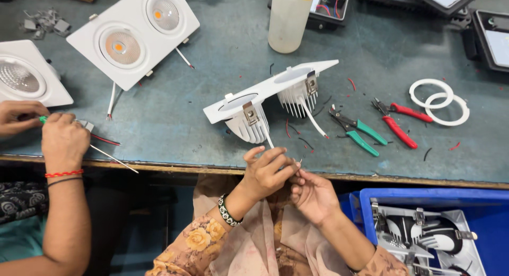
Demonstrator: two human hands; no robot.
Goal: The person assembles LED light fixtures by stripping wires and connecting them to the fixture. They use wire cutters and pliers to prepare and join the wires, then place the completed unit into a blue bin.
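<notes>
We judge the wire-joining step in hand: just below the tilted twin downlight fixture (270, 98), our left hand (269, 170) and right hand (314, 194) pinch its white wire (269, 142) ends together, so the next move calls for a steady twist.

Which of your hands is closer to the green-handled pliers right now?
Right. The right hand sits at the table edge, below and left of the green-handled pliers. The left hand is farther left, pinching the white wire from the twin light fixture.
</notes>
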